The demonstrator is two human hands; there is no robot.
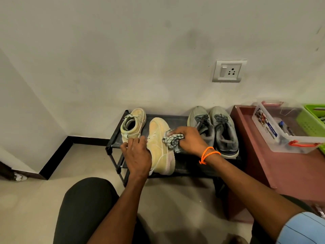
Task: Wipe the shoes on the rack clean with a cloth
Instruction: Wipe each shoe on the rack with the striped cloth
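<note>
Head view — cream shoe [161, 147] toe toward wall, left hand [138, 155] gripping it, right hand [190, 140] clutching cloth [173, 140] against it

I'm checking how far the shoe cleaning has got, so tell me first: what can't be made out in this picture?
- Head view: the near side of the yellow shoe is hidden under the left hand.
- Head view: the shoe's surface beneath the cloth is covered by it and the right hand.
- Head view: the contents of the clear box are too small to identify.
- Head view: the rack below its top shelf is blocked by the arms.
</note>
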